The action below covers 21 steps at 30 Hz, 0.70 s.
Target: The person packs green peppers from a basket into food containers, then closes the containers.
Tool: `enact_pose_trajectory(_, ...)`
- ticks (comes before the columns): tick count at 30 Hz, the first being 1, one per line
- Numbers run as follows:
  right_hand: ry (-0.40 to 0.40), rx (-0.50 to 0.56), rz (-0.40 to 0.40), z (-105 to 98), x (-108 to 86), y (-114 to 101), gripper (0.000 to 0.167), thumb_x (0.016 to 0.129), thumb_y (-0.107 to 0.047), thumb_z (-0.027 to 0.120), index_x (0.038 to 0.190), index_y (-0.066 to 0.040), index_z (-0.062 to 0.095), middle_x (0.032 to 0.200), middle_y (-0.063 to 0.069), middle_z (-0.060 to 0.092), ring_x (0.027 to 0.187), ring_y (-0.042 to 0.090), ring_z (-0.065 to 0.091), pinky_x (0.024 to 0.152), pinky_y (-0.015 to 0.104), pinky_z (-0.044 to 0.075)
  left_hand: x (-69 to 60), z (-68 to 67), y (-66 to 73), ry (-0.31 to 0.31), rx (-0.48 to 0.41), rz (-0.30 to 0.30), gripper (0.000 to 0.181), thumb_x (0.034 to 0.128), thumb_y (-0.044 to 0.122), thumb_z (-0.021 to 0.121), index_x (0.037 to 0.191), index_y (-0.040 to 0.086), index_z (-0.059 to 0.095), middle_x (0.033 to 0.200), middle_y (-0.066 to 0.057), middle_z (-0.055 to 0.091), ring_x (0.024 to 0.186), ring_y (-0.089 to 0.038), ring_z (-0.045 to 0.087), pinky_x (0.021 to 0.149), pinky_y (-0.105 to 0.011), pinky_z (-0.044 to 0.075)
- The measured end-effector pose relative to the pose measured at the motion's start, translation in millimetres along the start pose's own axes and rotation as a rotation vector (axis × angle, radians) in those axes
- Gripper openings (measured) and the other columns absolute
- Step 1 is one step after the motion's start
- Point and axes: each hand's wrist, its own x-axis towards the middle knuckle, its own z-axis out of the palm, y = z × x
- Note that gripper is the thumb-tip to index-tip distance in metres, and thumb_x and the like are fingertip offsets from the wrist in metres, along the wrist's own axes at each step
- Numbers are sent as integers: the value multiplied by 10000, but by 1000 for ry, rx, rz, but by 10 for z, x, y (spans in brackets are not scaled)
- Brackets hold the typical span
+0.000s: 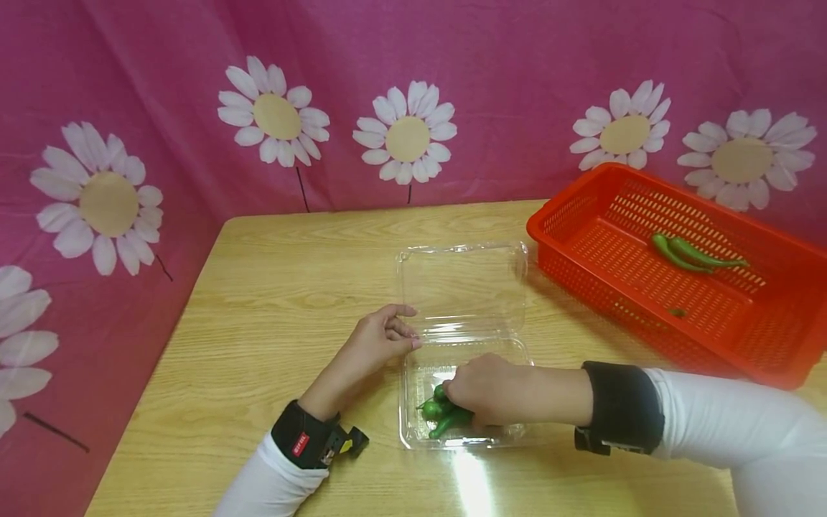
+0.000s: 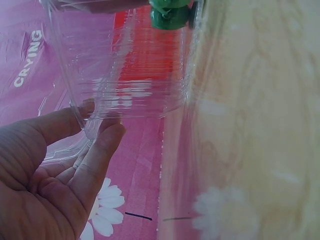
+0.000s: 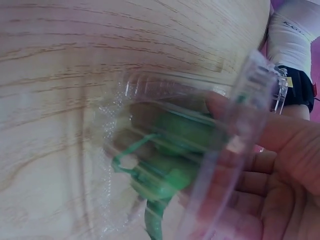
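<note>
A clear plastic clamshell container lies on the table with its lid folded back. My left hand pinches the container's left edge near the hinge, and the left wrist view shows thumb and forefinger on the thin rim. Several green peppers sit in the lower left of the base. Over them my right hand reaches into the base with curled fingers. Through the clear wall in the right wrist view, its thumb and fingers hold a green pepper; this view is blurred.
A red perforated plastic basket stands at the right, holding two long green peppers and a small green bit. The wooden table meets a pink flowered cloth at its back and left edges.
</note>
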Motion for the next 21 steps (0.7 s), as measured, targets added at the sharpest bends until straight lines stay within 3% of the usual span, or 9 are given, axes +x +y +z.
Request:
enact_pose_trajectory(10,-16,-19,16,-161,-56,24,384,711,-315,820,961,-124,600,753,-51,585,656,85,551,591,271,528,20,2,20,-10,16,-13,497,824,75,717,1276,14,519,900,-69,660,764,-130,642,662,-289,507)
enact_pose_trajectory(14,22,-54,6,-309,-115,74,310,766,-275,787,937,-111,587,740,-39,583,659,107,588,555,277,526,18,3,17,-12,1,-15,499,827,77,715,1280,16,516,910,-78,659,771,-135,643,671,-284,507)
enact_pose_trajectory(18,75,-22,-4,-456,-186,119,234,795,-168,751,940,-90,584,698,-28,552,619,109,553,510,235,484,4,6,12,-8,-19,-14,505,825,83,721,1281,13,516,925,-86,651,782,-141,634,678,-300,517)
enact_pose_trajectory(21,113,19,-9,-546,-239,141,245,788,-137,754,961,-77,591,736,-6,597,666,123,587,546,227,501,-1,9,13,-6,-18,-12,508,823,84,723,1280,7,514,922,-86,648,781,-138,631,675,-296,516)
